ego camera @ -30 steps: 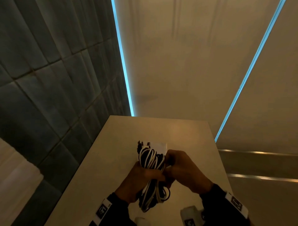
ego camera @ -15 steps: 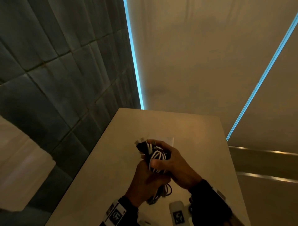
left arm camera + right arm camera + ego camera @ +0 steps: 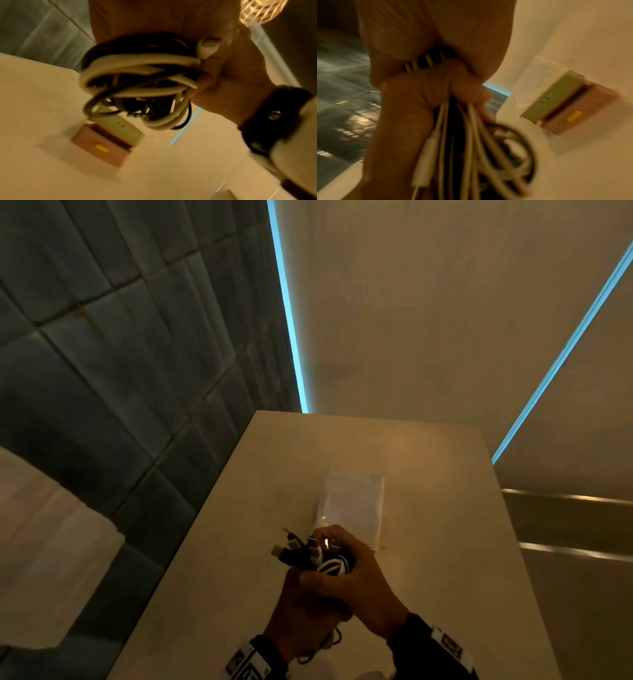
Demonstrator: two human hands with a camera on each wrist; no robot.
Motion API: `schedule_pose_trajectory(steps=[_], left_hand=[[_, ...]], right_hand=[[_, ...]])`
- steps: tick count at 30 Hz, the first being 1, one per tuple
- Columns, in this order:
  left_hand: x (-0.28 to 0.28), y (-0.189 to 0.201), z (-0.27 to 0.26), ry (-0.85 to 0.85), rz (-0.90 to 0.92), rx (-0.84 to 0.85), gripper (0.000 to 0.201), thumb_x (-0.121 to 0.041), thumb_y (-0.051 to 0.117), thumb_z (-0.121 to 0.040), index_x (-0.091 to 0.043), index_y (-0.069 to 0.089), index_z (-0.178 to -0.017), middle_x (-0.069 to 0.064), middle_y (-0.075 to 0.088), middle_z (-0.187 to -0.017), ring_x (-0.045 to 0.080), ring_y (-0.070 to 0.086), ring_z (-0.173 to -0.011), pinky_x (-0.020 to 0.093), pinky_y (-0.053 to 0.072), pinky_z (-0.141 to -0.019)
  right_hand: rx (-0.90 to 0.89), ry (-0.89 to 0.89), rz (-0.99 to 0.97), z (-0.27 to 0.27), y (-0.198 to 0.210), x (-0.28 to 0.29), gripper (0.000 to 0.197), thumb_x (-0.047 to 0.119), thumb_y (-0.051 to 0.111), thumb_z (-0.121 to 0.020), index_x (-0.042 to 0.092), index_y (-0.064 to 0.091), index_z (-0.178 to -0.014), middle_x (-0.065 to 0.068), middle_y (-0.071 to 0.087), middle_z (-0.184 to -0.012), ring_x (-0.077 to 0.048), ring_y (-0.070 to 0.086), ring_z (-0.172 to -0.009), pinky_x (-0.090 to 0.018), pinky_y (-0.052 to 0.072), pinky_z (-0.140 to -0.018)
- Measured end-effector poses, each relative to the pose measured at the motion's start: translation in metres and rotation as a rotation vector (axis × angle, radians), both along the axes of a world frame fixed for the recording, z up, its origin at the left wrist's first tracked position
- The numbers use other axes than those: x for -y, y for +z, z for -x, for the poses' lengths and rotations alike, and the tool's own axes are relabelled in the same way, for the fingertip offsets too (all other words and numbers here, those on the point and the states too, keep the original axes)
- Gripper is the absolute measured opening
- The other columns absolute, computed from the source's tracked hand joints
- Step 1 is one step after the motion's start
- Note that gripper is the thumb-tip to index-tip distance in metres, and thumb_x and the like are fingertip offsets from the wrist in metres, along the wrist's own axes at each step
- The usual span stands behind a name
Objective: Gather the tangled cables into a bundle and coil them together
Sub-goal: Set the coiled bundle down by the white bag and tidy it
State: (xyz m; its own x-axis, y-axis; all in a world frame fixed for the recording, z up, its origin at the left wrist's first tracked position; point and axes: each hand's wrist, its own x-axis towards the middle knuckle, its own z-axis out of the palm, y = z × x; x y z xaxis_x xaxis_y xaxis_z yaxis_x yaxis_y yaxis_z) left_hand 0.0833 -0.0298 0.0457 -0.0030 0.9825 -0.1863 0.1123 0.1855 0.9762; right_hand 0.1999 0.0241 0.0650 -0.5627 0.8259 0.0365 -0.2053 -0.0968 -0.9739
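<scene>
A pale desk [image 3: 445,542] runs away from the person toward a beige wall, its left edge along a wall of dark grey-green tiles [image 3: 102,371]. A thin blue light strip [image 3: 287,313] climbs the corner where tiles and beige wall meet, and a second one [image 3: 561,354] slants up on the right. A clear plastic bag [image 3: 352,501] lies flat on the desk near the middle, just beyond the hands.

Both hands are raised over the near part of the desk, closer to its left edge than its right, and wrapped around one bundle of cables [image 3: 318,556] in black and white. The right hand [image 3: 356,587] has its fingers curled over the top of the bundle, thumb across the front. The left hand [image 3: 301,614] grips the lower part from underneath, fingers closed tight around the strands. Several plug ends stick out of the top toward the left (too small to tell their type).

From the left wrist view, the looped end of the cables [image 3: 137,81] hangs below the grip, clear of the desk. A recessed socket box [image 3: 106,142] with a green and brown face is set into the desktop there; the right wrist view shows the same box [image 3: 565,106] beside the dangling loops [image 3: 479,155], though both views are blurred.
</scene>
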Motion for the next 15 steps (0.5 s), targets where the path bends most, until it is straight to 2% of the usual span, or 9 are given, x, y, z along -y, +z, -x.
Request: schedule_pose_trajectory(steps=[1,2,3,4,6,8,9,12,15], left_hand=[[0.0,-0.004,0.01,-0.005,0.021,-0.029,0.031,-0.001,0.067,-0.06,-0.031,0.066,-0.071,-0.011,0.062,-0.067,0.014,0.058,-0.067,0.024,0.045,-0.059],[-0.002,-0.012,0.02,0.024,0.059,-0.082,0.032,0.002,0.066,-0.06,-0.028,0.057,-0.057,-0.01,0.053,-0.057,0.015,0.047,-0.056,0.024,0.036,-0.055],[-0.002,-0.019,0.029,0.049,0.107,-0.103,0.038,0.006,0.066,-0.061,-0.024,0.044,-0.051,-0.006,0.042,-0.052,0.018,0.035,-0.053,0.026,0.028,-0.054],[-0.001,-0.024,0.037,0.066,0.141,-0.077,0.046,0.009,0.065,-0.061,-0.021,0.032,-0.052,-0.001,0.031,-0.052,0.021,0.025,-0.054,0.03,0.022,-0.057],[0.003,-0.03,0.053,0.08,0.159,-0.072,0.054,0.013,0.065,-0.063,-0.018,0.021,-0.058,0.001,0.02,-0.055,0.02,0.017,-0.058,0.031,0.017,-0.062],[0.007,-0.036,0.066,0.084,0.181,-0.112,0.059,0.014,0.065,-0.065,-0.021,0.019,-0.057,-0.002,0.017,-0.055,0.017,0.016,-0.057,0.029,0.017,-0.062],[0.008,-0.037,0.07,0.081,0.186,-0.119,0.061,0.014,0.065,-0.066,-0.024,0.019,-0.055,-0.004,0.017,-0.054,0.016,0.016,-0.055,0.028,0.017,-0.062],[0.011,-0.044,0.079,0.088,0.223,-0.155,0.061,0.011,0.069,-0.064,-0.026,0.022,-0.052,-0.004,0.018,-0.054,0.015,0.019,-0.054,0.03,0.018,-0.06],[0.016,-0.05,0.082,0.092,0.26,-0.141,0.058,0.008,0.071,-0.063,-0.025,0.024,-0.051,-0.001,0.021,-0.054,0.017,0.021,-0.056,0.037,0.019,-0.064]], right_hand=[[-0.037,0.027,0.103,0.0,-0.012,0.002,0.04,0.009,0.079,-0.074,0.01,0.062,-0.11,-0.004,0.069,-0.104,-0.021,0.067,-0.096,-0.029,0.053,-0.082],[-0.08,0.031,0.23,-0.001,-0.027,0.003,0.046,0.016,0.076,-0.078,0.009,0.06,-0.121,-0.01,0.067,-0.114,-0.026,0.064,-0.106,-0.036,0.053,-0.089],[-0.102,-0.009,0.366,-0.002,-0.043,0.004,0.047,0.023,0.072,-0.083,0.009,0.058,-0.126,-0.015,0.064,-0.119,-0.031,0.062,-0.112,-0.044,0.051,-0.096],[-0.085,-0.08,0.495,-0.002,-0.06,0.004,0.044,0.027,0.069,-0.087,0.009,0.059,-0.126,-0.019,0.064,-0.117,-0.034,0.062,-0.11,-0.05,0.049,-0.1],[0.095,-0.232,0.677,0.0,-0.098,0.001,0.035,0.021,0.066,-0.089,0.004,0.062,-0.119,-0.02,0.067,-0.1,-0.034,0.065,-0.095,-0.05,0.05,-0.095],[0.217,-0.301,0.795,0.005,-0.128,-0.002,0.03,0.006,0.063,-0.089,-0.002,0.059,-0.117,-0.021,0.066,-0.093,-0.034,0.066,-0.086,-0.047,0.054,-0.085],[0.23,-0.321,0.844,0.008,-0.138,-0.005,0.029,0.004,0.061,-0.089,-0.003,0.058,-0.117,-0.021,0.065,-0.094,-0.035,0.066,-0.085,-0.045,0.056,-0.08],[0.209,-0.393,0.95,0.019,-0.152,-0.018,0.028,0.012,0.062,-0.091,-0.002,0.057,-0.114,-0.022,0.063,-0.098,-0.036,0.065,-0.083,-0.041,0.058,-0.068],[0.167,-0.459,0.959,0.03,-0.155,-0.031,0.024,0.017,0.059,-0.093,0.0,0.057,-0.111,-0.021,0.061,-0.099,-0.036,0.063,-0.082,-0.041,0.057,-0.064]])
